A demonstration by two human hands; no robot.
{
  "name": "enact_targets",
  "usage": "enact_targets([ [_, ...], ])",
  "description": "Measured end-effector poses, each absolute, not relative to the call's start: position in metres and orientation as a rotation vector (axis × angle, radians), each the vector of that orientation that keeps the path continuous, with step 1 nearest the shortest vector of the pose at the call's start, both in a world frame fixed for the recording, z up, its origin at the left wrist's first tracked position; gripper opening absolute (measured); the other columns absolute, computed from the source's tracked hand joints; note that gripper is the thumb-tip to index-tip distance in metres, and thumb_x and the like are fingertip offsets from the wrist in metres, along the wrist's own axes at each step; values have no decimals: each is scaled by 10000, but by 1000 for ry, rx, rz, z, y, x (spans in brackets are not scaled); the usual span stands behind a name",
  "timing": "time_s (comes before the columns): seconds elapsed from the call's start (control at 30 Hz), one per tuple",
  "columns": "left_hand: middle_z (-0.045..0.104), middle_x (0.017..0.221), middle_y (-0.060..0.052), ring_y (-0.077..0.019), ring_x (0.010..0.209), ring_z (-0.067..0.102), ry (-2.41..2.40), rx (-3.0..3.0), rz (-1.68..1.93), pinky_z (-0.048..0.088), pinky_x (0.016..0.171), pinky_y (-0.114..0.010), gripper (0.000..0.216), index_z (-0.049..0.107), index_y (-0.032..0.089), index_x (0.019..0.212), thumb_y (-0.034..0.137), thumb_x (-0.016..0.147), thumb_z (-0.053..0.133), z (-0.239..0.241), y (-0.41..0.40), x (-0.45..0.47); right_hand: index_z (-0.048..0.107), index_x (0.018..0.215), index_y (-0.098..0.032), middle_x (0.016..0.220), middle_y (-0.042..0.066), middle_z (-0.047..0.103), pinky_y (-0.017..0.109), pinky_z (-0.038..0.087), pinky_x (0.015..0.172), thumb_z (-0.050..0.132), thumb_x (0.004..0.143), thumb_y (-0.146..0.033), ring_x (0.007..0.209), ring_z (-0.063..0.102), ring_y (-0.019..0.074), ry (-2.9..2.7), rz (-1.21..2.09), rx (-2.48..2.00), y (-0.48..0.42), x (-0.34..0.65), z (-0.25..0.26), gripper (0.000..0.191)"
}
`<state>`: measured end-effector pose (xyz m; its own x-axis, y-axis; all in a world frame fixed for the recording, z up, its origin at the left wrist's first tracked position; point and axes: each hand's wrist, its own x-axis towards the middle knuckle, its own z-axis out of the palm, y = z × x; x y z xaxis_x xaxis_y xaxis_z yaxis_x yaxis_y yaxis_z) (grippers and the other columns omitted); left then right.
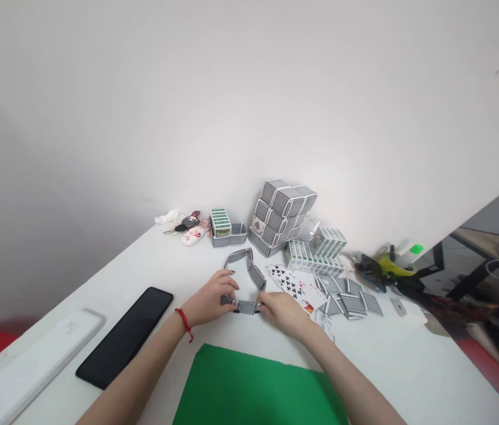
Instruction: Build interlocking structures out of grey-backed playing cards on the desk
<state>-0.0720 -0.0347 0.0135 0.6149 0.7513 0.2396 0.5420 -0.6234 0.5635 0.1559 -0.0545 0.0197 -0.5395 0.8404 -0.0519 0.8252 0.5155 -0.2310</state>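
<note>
My left hand [209, 301] and my right hand [282, 313] meet over the white table [161, 265], each pinching one end of a folded grey playing card piece [244, 306]. That piece joins a chain of folded grey card pieces [249, 265] that curves away behind the hands. A red string bracelet [184, 323] is on my left wrist. Face-up club cards [291, 282] lie fanned just right of my right hand.
A black phone [125, 336] and a white flat device [32, 366] lie at the left. A green sheet [253, 389] lies between my forearms. A cube stack of folded cards [282, 215], card decks [315, 254], loose folded pieces [349, 301], small toys [190, 227] and a tape dispenser [386, 268] stand behind.
</note>
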Motion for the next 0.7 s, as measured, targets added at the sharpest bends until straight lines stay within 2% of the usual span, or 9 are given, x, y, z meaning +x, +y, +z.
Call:
enact_targets([
  [0.17, 635, 1011, -71, -242, 1241, 373, 985, 2400, 711, 353, 1013, -433, 74, 634, 200, 780, 158, 752, 581, 12, -38, -68, 555, 921, -197, 826, 64, 663, 234, 314, 597, 421, 875, -229, 749, 601, 183, -2597, 390, -1564, -57, 153, 13, 146],
  [0.27, 621, 1053, -72, -240, 1250, 364, 983, 2397, 751, 345, 1024, -436, 73, 628, 201, 771, 165, 768, 564, 8, -39, -67, 570, 915, -200, 844, 63, 662, 234, 327, 604, 429, 871, -228, 765, 600, 183, -2517, 448, -1569, -60, 152, 10, 150],
  [0.33, 603, 1097, -68, -238, 1255, 354, 989, 2392, 765, 334, 1035, -432, 71, 624, 203, 748, 189, 779, 561, 6, -42, -67, 561, 1004, -218, 819, 40, 657, 232, 345, 614, 457, 861, -237, 761, 599, 176, -2464, 550, -1518, -62, 155, 10, 178],
  [0.37, 589, 1128, -65, -238, 1263, 342, 990, 2392, 772, 322, 1043, -429, 67, 626, 206, 750, 210, 781, 567, 6, -43, -67, 528, 1093, -230, 794, 24, 649, 232, 355, 613, 494, 847, -261, 743, 597, 172, -2430, 612, -1489, -63, 157, 11, 250],
  [0.43, 541, 1211, -63, -248, 1285, 300, 990, 2395, 802, 284, 1065, -431, 88, 639, 217, 811, 284, 768, 601, 7, -47, -69, 378, 1280, -235, 753, -1, 617, 242, 379, 599, 599, 782, -353, 688, 580, 171, -2333, 680, -1485, -63, 164, 11, 558],
  [0.5, 472, 1299, -70, -257, 1300, 268, 1007, 2357, 880, 250, 1078, -435, 248, 628, 232, 962, 376, 761, 605, 6, -46, -73, 213, 1376, -213, 808, 11, 586, 277, 418, 619, 687, 682, -445, 695, 567, 184, -2196, 647, -1536, -63, 172, 8, 872],
  [0.6, 414, 1357, -93, -235, 1292, 301, 1076, 2116, 1113, 242, 1078, -427, 397, 530, 224, 1158, 455, 850, 429, -1, -30, -80, 30, 1415, -207, 1104, 102, 510, 373, 439, 820, 733, 609, -473, 978, 535, 244, -2025, 593, -1515, -62, 181, -2, 1102],
  [0.7, 404, 1374, -120, -211, 1301, 319, 1138, 1700, 1327, 243, 1078, -401, 473, 451, 178, 1232, 455, 888, 282, -13, -1, -82, -130, 1405, -225, 1357, 144, 321, 413, 305, 1021, 750, 593, -443, 1265, 331, 260, -1968, 679, -1445, -62, 178, -13, 1218],
])
